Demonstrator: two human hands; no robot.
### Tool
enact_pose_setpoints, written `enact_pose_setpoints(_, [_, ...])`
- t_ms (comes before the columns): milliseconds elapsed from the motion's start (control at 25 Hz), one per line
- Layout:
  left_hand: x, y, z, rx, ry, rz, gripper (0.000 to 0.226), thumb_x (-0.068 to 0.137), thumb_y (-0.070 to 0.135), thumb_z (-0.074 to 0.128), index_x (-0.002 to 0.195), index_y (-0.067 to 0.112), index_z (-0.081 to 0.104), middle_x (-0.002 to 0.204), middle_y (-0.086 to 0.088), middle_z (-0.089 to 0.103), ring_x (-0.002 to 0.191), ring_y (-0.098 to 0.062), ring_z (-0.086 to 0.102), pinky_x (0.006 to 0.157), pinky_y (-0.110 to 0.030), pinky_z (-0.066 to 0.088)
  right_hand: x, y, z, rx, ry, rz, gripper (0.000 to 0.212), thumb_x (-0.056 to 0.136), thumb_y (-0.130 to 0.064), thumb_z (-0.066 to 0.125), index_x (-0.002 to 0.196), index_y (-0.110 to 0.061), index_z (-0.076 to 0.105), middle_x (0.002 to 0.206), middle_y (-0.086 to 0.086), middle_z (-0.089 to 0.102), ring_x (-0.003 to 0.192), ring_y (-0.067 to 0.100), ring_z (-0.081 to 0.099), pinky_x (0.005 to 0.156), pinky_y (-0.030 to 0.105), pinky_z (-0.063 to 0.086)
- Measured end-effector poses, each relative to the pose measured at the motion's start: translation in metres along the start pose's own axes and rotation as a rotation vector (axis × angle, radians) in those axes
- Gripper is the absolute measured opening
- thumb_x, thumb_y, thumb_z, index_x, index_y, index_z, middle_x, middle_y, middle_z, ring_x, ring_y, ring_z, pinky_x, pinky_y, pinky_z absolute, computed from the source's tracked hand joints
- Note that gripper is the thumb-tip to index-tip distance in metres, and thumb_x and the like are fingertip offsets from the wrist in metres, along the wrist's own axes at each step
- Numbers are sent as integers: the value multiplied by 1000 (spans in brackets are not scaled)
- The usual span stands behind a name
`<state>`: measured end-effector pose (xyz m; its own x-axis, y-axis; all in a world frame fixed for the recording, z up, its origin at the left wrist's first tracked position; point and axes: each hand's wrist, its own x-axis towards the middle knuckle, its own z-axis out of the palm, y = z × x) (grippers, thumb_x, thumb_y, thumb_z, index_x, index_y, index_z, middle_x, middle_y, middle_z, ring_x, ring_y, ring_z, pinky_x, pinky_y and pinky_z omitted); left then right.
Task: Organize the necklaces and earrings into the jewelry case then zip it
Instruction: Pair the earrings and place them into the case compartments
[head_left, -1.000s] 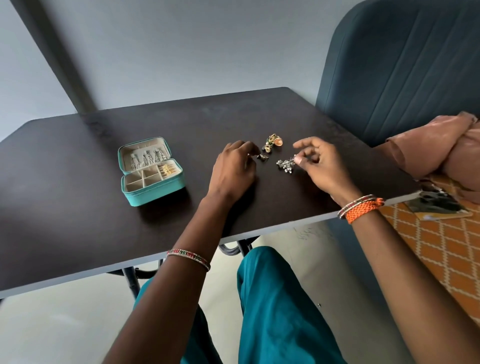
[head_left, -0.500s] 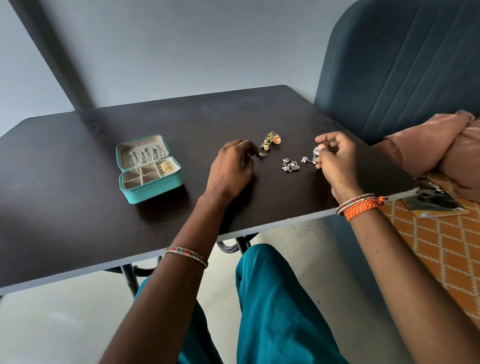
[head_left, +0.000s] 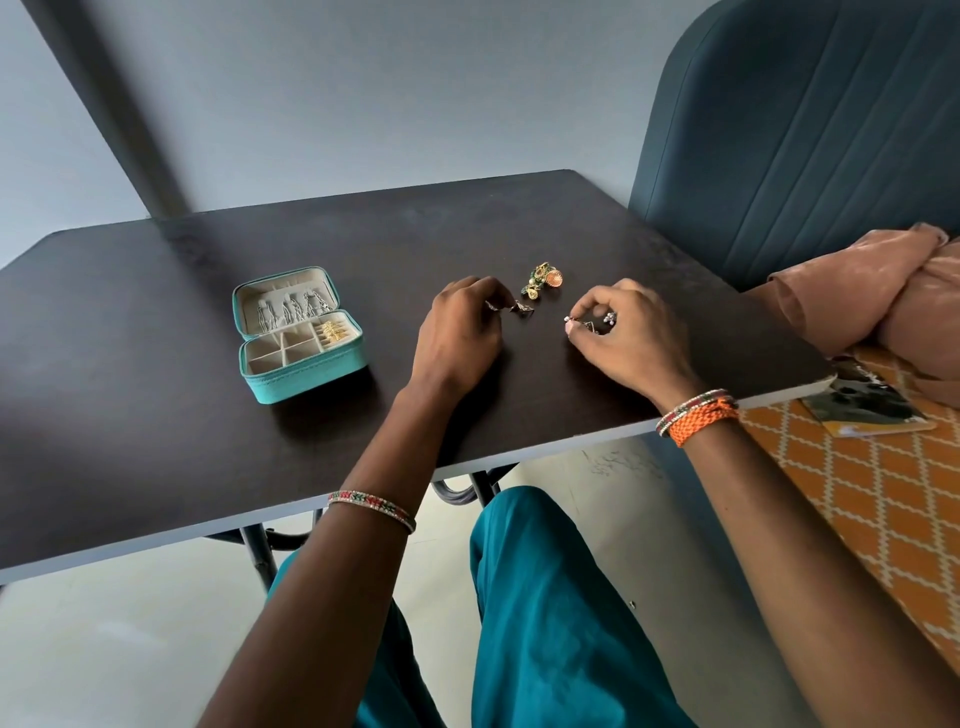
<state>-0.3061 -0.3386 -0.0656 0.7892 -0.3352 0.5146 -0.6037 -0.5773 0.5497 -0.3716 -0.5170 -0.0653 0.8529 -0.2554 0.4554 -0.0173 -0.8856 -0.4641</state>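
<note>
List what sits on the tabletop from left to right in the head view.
Open teal jewelry case → left hand pinching a small silver earring → green and gold earrings → right hand pinching silver earrings.

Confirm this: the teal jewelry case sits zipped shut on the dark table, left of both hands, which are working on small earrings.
Not quite. The head view shows the teal jewelry case lying open, lid back, not zipped. The rest holds: it sits on the dark table, left of the left hand and right hand, both picking at small earrings.
</note>
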Motion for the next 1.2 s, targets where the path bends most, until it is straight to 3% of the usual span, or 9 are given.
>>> enact_pose_setpoints(320, [0, -1, 1, -13, -3, 8, 34, 79, -1, 45, 95, 18, 68, 98, 0, 66, 95, -20, 57, 77, -33, 50, -8, 9, -4, 58, 49, 105, 7, 82, -21, 68, 78, -15, 68, 83, 1, 63, 74, 12, 56, 51, 20, 36])
enact_pose_setpoints(520, [-1, 2, 2, -97, -7, 43, 33, 75, 3, 46, 89, 23, 68, 87, 9, 62, 90, -17, 57, 75, -30, 49, -3, 4, -15, 617, 105, 262, 11, 79, -8, 65, 70, -13, 68, 70, 4, 64, 65, 5, 56, 59, 18, 42])
enact_pose_setpoints(640, [-2, 7, 3, -211, -11, 43, 23, 80, 8, 51, 87, 20, 69, 79, 16, 60, 83, -14, 59, 75, -27, 48, -3, -1, -26, 835, 84, 370, 20, 85, -9, 62, 67, -18, 64, 67, -5, 59, 53, -1, 48, 48, 12, 34])
enact_pose_setpoints(800, [-4, 13, 2, -335, -11, -7, 11, 88, 17, 60, 88, 14, 70, 76, 14, 63, 75, -5, 58, 69, -13, 42, -2, -11, -31, 958, 8, 454, 17, 88, -15, 59, 73, -20, 64, 72, -6, 61, 62, 4, 43, 52, 19, 30])
enact_pose_setpoints(880, [-7, 15, 0, -455, -54, -32, 13, 88, 26, 62, 90, 17, 70, 81, 6, 69, 76, -8, 62, 70, -19, 45, -3, -21, -33, 1094, -70, 449, 16, 90, -13, 56, 76, -17, 62, 72, -5, 59, 61, 6, 44, 53, 20, 30])
enact_pose_setpoints(1080, [-12, 20, -5, -740, -227, -119, 39, 80, 50, 57, 101, 20, 70, 87, -4, 71, 79, -13, 65, 76, -32, 54, -9, -41, -27, 1334, -458, 526, 15, 93, -16, 45, 82, -16, 56, 72, -1, 53, 58, 8, 44, 51, 22, 32])
enact_pose_setpoints(1200, [-11, 18, -5, -759, -221, -112, 33, 85, 39, 62, 101, 12, 72, 90, -11, 72, 81, -17, 65, 76, -32, 55, -10, -45, -14, 1331, -494, 549, 14, 93, -16, 46, 85, -17, 58, 72, -1, 52, 56, 7, 44, 50, 21, 32])
